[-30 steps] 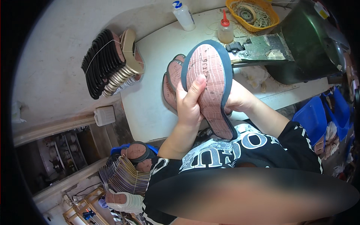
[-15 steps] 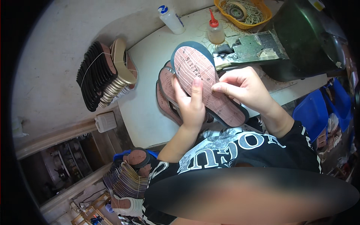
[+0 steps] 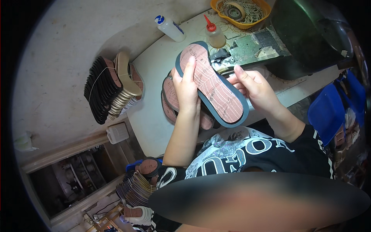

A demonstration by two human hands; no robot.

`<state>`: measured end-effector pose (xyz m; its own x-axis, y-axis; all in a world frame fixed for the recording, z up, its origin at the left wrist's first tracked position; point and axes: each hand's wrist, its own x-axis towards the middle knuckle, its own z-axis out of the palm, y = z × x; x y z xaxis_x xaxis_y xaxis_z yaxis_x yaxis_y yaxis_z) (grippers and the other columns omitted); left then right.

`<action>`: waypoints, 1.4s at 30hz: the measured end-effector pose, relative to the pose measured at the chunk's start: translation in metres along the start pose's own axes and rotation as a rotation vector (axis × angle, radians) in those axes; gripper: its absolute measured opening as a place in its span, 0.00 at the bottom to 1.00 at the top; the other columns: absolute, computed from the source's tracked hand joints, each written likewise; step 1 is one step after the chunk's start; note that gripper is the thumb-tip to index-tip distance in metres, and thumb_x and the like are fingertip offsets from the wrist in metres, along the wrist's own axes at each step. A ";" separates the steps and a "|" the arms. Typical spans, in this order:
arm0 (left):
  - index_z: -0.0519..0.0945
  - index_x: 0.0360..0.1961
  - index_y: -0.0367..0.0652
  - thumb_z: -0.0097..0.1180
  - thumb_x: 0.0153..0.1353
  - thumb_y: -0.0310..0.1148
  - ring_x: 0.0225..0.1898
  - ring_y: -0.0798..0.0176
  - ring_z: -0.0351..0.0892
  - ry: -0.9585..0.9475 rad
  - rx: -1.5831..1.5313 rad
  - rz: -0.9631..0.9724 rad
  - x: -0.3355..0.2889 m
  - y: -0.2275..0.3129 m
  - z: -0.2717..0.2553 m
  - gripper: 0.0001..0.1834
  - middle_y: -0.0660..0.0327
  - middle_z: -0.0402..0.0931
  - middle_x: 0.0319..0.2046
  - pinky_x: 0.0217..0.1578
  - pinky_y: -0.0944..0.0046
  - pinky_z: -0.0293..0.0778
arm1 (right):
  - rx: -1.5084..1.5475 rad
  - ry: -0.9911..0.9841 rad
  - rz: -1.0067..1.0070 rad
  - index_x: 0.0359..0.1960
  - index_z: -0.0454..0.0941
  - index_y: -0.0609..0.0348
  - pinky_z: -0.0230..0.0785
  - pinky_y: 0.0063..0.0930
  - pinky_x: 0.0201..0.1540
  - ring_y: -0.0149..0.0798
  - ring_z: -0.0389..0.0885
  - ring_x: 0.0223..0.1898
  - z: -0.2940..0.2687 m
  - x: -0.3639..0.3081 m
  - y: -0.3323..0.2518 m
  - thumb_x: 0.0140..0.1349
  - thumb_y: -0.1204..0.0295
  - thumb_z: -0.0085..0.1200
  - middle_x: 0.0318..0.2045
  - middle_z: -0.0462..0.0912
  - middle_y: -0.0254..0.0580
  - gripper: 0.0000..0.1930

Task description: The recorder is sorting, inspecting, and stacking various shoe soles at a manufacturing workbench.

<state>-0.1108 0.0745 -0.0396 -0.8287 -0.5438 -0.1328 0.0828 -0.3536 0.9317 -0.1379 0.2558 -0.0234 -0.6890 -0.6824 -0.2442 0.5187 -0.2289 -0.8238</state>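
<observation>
Over a white table [image 3: 150, 125], the left hand [image 3: 186, 88] grasps 1 pink-faced sole [image 3: 217, 91]. The right hand [image 3: 254, 84], unclenched, is just beside it.

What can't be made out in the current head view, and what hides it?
Head view:
- Left hand: its fingers, apart from the thumb, are behind the held sole.
- Held sole: its far side is turned away from the camera.
- Soles lying below: partly covered by the left arm.
- Yellow basket: cut off by the top edge.
</observation>
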 end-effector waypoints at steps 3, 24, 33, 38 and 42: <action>0.70 0.52 0.32 0.58 0.61 0.35 0.47 0.63 0.75 -0.012 0.065 0.008 0.010 -0.005 0.004 0.22 0.56 0.75 0.46 0.50 0.65 0.69 | 0.046 -0.035 -0.048 0.36 0.80 0.64 0.65 0.12 0.23 0.20 0.74 0.20 -0.009 -0.006 0.010 0.68 0.57 0.48 0.27 0.82 0.34 0.20; 0.75 0.56 0.46 0.65 0.47 0.57 0.71 0.43 0.38 -0.605 1.165 0.713 0.093 0.055 -0.016 0.38 0.45 0.52 0.68 0.67 0.40 0.34 | 0.176 -0.065 0.101 0.36 0.76 0.66 0.74 0.18 0.26 0.32 0.83 0.24 0.029 0.011 0.019 0.66 0.58 0.49 0.24 0.81 0.44 0.19; 0.80 0.34 0.47 0.66 0.46 0.56 0.56 0.56 0.68 -1.302 1.495 0.326 0.118 0.092 0.026 0.25 0.56 0.77 0.42 0.67 0.41 0.29 | 0.233 0.027 0.092 0.42 0.75 0.69 0.78 0.22 0.31 0.36 0.85 0.29 0.038 0.022 0.016 0.67 0.56 0.49 0.30 0.83 0.49 0.22; 0.78 0.32 0.45 0.65 0.49 0.55 0.43 0.58 0.70 -1.357 1.579 0.098 0.119 0.097 0.023 0.24 0.61 0.74 0.27 0.67 0.45 0.35 | 0.257 0.037 0.104 0.47 0.74 0.71 0.80 0.25 0.35 0.39 0.85 0.32 0.041 0.024 0.012 0.68 0.57 0.48 0.34 0.83 0.54 0.23; 0.77 0.31 0.42 0.63 0.53 0.53 0.36 0.65 0.70 -1.242 1.517 0.228 0.105 0.095 0.008 0.23 0.64 0.74 0.24 0.59 0.50 0.53 | 0.208 0.054 0.104 0.46 0.74 0.73 0.80 0.26 0.37 0.41 0.86 0.34 0.038 0.026 0.013 0.68 0.56 0.47 0.35 0.83 0.56 0.25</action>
<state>-0.1943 -0.0102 0.0376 -0.7922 0.5014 -0.3479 0.3240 0.8287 0.4564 -0.1292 0.2086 -0.0207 -0.6501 -0.6725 -0.3538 0.6771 -0.3014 -0.6714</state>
